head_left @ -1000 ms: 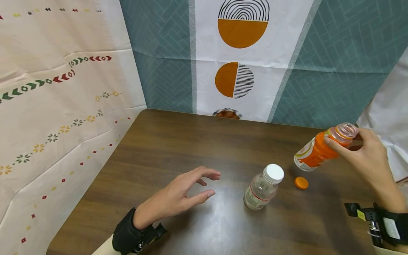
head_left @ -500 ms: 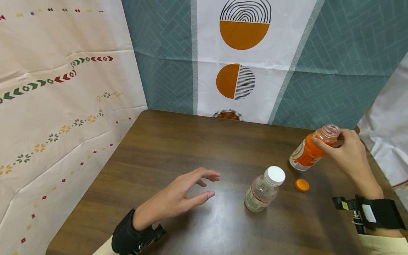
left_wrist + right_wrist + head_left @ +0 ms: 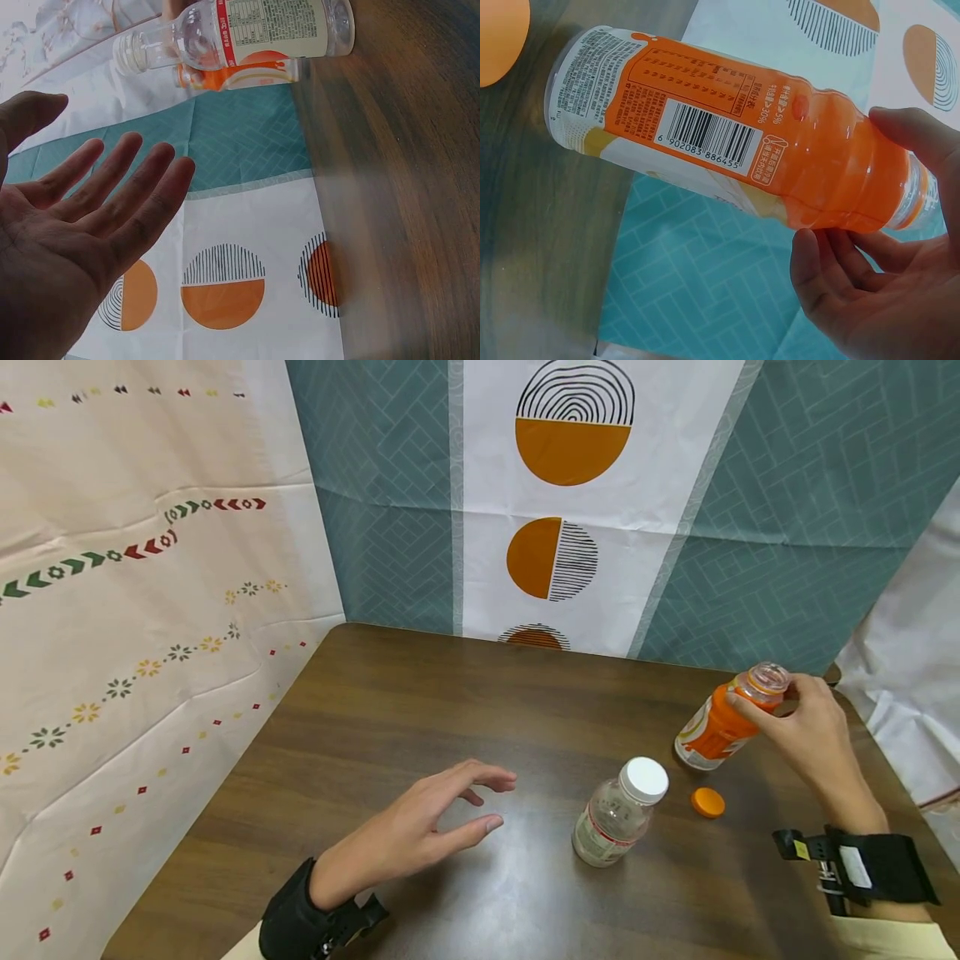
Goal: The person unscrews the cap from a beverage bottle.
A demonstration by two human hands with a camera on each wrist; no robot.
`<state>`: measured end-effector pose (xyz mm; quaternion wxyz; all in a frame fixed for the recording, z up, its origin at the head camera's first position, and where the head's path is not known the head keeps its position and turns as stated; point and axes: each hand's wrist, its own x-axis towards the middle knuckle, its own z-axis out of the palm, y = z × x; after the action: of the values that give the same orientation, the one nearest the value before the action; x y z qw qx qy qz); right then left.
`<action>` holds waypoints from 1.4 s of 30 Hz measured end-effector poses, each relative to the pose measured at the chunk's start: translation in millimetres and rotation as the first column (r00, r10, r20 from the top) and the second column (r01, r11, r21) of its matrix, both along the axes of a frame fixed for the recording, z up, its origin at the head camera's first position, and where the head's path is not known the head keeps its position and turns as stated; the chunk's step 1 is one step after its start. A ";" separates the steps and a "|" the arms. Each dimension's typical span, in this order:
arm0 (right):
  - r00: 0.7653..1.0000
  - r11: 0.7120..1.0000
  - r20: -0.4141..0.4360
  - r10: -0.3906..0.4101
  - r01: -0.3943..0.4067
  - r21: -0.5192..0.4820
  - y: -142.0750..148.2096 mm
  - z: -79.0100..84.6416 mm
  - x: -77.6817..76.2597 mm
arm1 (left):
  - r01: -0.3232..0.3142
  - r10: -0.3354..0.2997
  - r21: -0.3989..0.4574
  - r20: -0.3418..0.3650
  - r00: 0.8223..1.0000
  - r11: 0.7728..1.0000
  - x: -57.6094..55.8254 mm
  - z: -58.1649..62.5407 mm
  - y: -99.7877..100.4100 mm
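Note:
In the head view, an orange-labelled drink bottle (image 3: 712, 731) stands uncapped at the table's right side. My right hand (image 3: 813, 735) grips it just below the neck, thumb on one side and fingers on the other, as the right wrist view of the bottle (image 3: 727, 135) confirms. Its bare mouth faces up. The orange cap (image 3: 707, 802) lies on the table in front of it. To its left is a clear bottle (image 3: 611, 822) with a white cap, upright and untouched. My left hand (image 3: 420, 822) hovers over the table, fingers relaxed and holding nothing.
A brown wooden table (image 3: 420, 693) lies beneath everything. Teal and white patterned cloth (image 3: 390, 485) hangs behind its far edge. Pale printed cloth (image 3: 150, 610) runs along the left, and a white cloth (image 3: 892, 710) borders the right edge.
My right hand has moved left with the orange bottle, settling it onto the table behind the cap. The left hand and the clear bottle have stayed in place.

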<state>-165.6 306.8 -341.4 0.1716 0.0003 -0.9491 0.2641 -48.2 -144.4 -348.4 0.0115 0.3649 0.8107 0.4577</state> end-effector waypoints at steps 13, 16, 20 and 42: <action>1.000 1.000 0.006 0.014 -0.014 -0.009 -4.3 -8.6 -0.5 | 0.005 -0.005 0.004 -0.024 1.000 1.000 0.1 -2.8 -1.5; 1.000 1.000 0.012 0.010 -0.010 -0.006 -3.9 -9.8 1.0 | 0.005 -0.004 0.003 -0.033 0.999 1.000 0.4 -2.5 -1.2; 1.000 1.000 0.011 0.009 -0.008 -0.008 -3.7 -11.0 2.3 | 0.008 -0.008 0.007 -0.069 0.998 1.000 -0.3 -2.0 -1.2; 0.987 0.988 -0.078 0.144 -0.148 -0.047 4.9 -11.1 -0.7 | -0.008 0.008 0.006 -0.041 0.999 1.000 -2.2 -1.5 -2.3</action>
<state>-166.3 311.8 -352.5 0.1872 0.0751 -0.9322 0.3005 -50.4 -146.6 -349.9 -0.0079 0.3710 0.8108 0.4526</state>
